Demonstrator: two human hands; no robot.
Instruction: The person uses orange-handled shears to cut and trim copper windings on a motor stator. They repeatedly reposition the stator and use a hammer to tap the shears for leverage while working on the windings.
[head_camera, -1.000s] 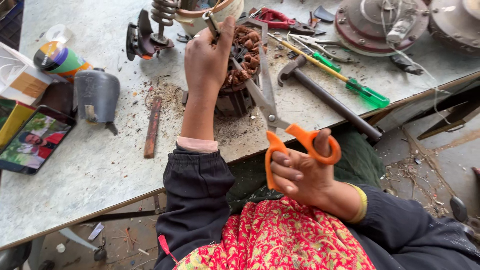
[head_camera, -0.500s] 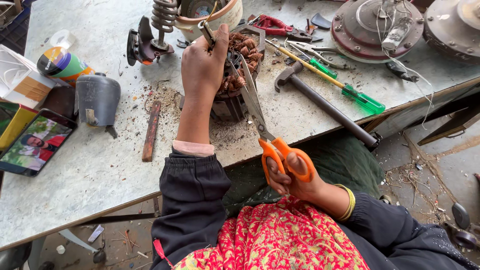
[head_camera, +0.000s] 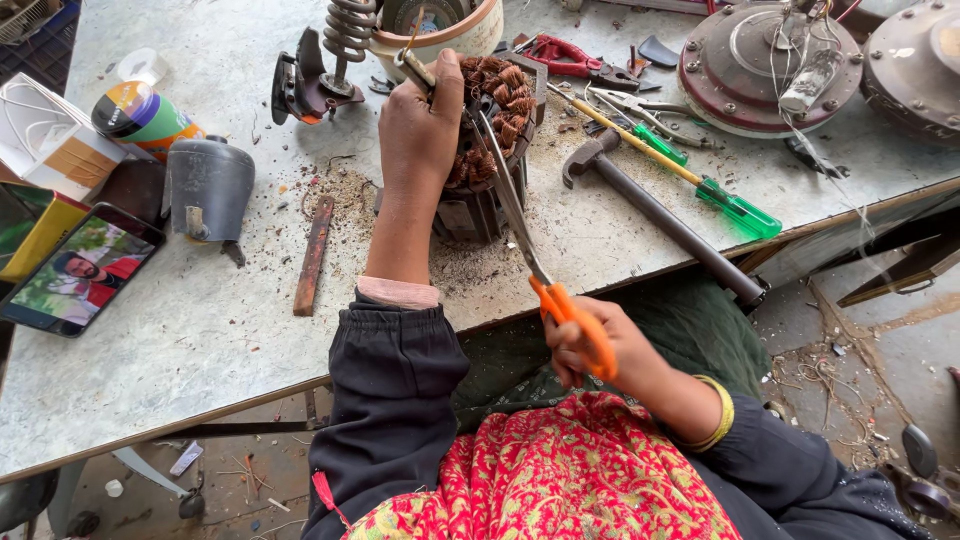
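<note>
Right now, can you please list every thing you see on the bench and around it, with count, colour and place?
motor stator: one, dark, copper coils, table centre
scissors: one, orange handles, blades at the coils
hammer: one, dark, right of the stator
screwdrivers: two, green handles, far right
pliers: one, red, far side
fan housings: two, brown-grey, far right
flat bar: one, rusty, left of the arm
phone: one, lit, left edge
table: one, grey
left hand: on the stator
right hand: in the scissors' handles
</note>
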